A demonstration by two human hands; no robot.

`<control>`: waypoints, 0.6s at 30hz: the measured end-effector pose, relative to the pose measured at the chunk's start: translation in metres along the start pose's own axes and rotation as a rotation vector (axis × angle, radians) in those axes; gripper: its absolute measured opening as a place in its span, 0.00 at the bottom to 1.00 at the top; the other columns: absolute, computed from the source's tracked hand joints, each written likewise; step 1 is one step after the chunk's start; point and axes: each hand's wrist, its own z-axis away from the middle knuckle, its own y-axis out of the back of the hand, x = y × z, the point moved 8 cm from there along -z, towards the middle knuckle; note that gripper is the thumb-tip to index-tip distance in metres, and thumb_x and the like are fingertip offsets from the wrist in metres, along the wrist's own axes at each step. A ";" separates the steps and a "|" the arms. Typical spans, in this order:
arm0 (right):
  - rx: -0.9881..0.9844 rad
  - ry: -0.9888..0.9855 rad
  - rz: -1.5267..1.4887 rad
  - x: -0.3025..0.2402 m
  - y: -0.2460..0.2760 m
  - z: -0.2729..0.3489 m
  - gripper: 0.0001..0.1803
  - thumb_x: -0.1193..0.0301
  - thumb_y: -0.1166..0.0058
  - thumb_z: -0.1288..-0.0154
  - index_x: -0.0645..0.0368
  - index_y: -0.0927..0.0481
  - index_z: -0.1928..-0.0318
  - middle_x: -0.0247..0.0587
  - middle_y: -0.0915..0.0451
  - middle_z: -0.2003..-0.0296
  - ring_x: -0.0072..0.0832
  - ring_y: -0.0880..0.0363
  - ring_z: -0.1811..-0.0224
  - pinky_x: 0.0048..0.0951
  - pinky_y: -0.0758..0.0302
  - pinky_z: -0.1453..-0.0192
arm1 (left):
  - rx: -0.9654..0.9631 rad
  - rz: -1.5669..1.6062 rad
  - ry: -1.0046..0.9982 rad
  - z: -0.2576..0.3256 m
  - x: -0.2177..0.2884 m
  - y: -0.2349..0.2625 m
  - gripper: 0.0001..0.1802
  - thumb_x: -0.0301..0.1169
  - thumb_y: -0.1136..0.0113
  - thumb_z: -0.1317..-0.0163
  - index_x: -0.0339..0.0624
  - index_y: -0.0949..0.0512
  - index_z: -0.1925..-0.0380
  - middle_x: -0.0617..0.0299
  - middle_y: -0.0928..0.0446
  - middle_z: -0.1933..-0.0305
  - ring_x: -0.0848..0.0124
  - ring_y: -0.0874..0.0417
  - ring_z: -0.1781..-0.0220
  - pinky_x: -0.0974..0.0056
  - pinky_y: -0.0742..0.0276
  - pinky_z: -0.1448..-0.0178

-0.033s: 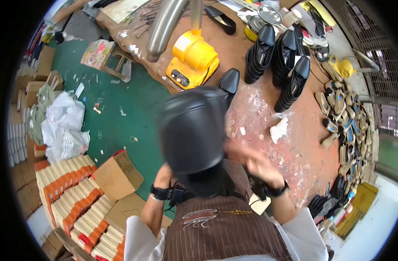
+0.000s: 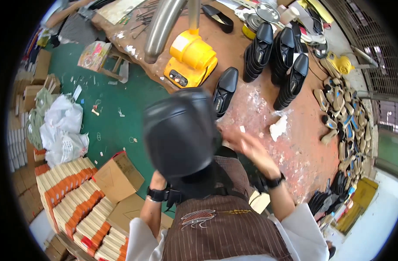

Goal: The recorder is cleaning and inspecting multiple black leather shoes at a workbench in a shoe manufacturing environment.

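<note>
I cannot tell the left hand's [image 2: 158, 179] finger hold behind the raised black shoe [image 2: 177, 137]. The right hand [image 2: 253, 151] extends loose fingers; slack left support could drop it.

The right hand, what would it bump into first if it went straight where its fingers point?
The right hand points left and a little up, so probably the big black shoe. Depth is unclear: the hand might pass beneath it.

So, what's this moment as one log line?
left hand: holds shoe | right hand: beside it, blurred | table: shoe stacks, yellow machine
</note>
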 end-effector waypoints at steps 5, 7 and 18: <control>0.722 -0.423 0.015 0.139 0.100 -0.117 0.47 0.46 0.44 0.42 0.73 0.42 0.38 0.59 0.27 0.46 0.38 0.28 0.41 0.35 0.28 0.45 | 0.062 -0.009 0.007 0.023 0.027 0.083 0.50 0.38 0.28 0.56 0.32 0.45 0.36 0.52 0.33 0.39 0.63 0.29 0.40 0.61 0.32 0.37; 0.706 -0.394 0.186 0.188 0.143 -0.153 0.42 0.51 0.44 0.43 0.75 0.39 0.41 0.60 0.25 0.49 0.39 0.25 0.45 0.35 0.26 0.48 | 0.094 -0.028 0.000 0.039 0.021 0.097 0.50 0.38 0.28 0.56 0.32 0.45 0.36 0.52 0.33 0.39 0.63 0.29 0.40 0.61 0.32 0.37; 0.469 0.322 -0.102 -0.037 0.090 -0.026 0.18 0.79 0.56 0.33 0.66 0.34 0.43 0.40 0.26 0.49 0.28 0.24 0.49 0.31 0.26 0.44 | 0.069 -0.137 -0.222 -0.015 0.056 0.032 0.50 0.40 0.30 0.55 0.31 0.46 0.36 0.50 0.35 0.38 0.62 0.29 0.40 0.61 0.32 0.37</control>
